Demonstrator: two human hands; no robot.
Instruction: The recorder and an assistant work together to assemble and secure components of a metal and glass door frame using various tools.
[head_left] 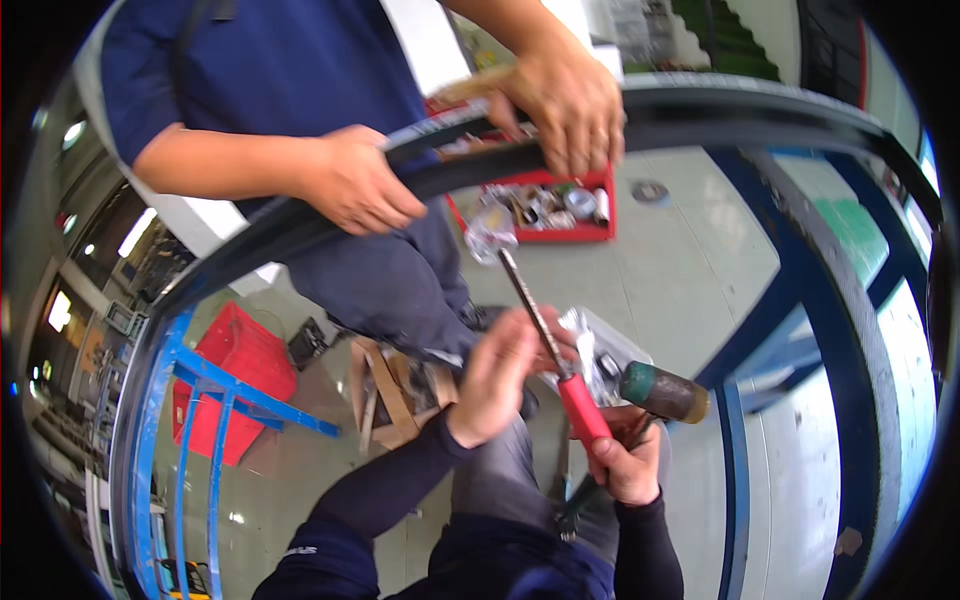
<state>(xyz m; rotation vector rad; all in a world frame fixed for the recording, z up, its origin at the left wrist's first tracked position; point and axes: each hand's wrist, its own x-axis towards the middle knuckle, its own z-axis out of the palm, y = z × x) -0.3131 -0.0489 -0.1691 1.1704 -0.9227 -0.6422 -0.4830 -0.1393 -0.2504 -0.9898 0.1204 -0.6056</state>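
My right hand (632, 466) is closed round the red handle of a tool with a long, narrow metal blade (528, 298) that points up and away. A mallet (662, 391) with a green and yellow-brown head sticks out by the same hand, its handle apparently in that grip too. My left hand (497, 375) is beside the blade, fingers stretched out and slightly blurred; any touch on the blade is unclear. Beyond, a black curved rail (470, 172) spans the view. A co-worker's two hands (362, 182) rest on it.
A red toolbox (565, 236) with assorted parts and a roll of tape (649, 191) lie on the floor beyond. Blue metal stands (215, 385) support the rail at left and right. A red bin (240, 365), a cardboard box (393, 432) and a clear plastic tray (625, 345) are nearer.
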